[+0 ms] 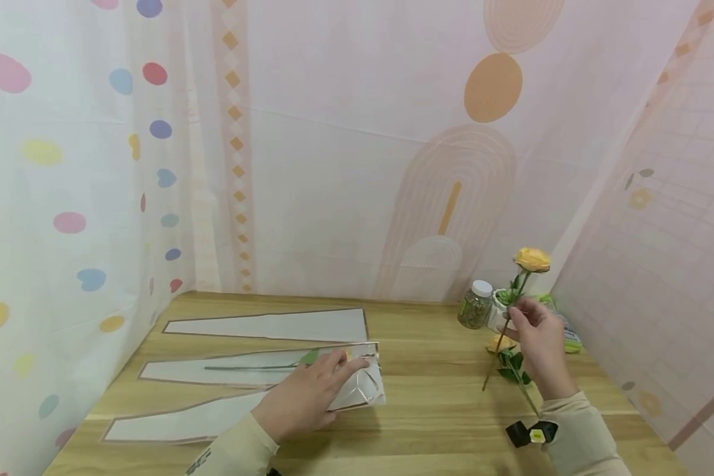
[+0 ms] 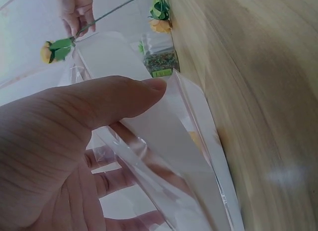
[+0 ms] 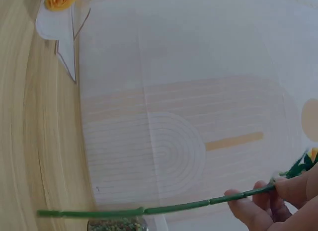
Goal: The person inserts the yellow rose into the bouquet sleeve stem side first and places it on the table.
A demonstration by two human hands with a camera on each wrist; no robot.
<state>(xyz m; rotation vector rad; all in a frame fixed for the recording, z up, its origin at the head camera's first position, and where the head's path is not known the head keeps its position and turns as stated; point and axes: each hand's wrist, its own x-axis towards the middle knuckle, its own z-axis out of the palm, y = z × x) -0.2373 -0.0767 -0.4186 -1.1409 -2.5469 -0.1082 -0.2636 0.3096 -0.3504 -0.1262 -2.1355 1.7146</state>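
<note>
In the head view my right hand (image 1: pixel 541 340) pinches the stem of a yellow artificial rose (image 1: pixel 532 260) and holds it tilted above the table, bloom up. The right wrist view shows the green stem (image 3: pixel 174 207) between thumb and fingers. My left hand (image 1: pixel 303 400) grips the wide end of the front clear-and-white flower sleeve (image 1: pixel 172 424). Its thumb (image 2: pixel 124 97) lies on one side of the film and the other fingers on the far side, as the left wrist view shows. The middle sleeve (image 1: pixel 172 371) contains another rose, its bloom partly hidden by my left hand.
A third sleeve (image 1: pixel 274 325) lies at the back. Another yellow rose (image 1: pixel 500 343) lies on the table below my right hand. Behind stand a white-lidded jar (image 1: pixel 475 305) and a white pot (image 1: pixel 497 316), beside a green-and-white packet (image 1: pixel 572 337). Patterned curtains (image 1: pixel 333 165) surround the table.
</note>
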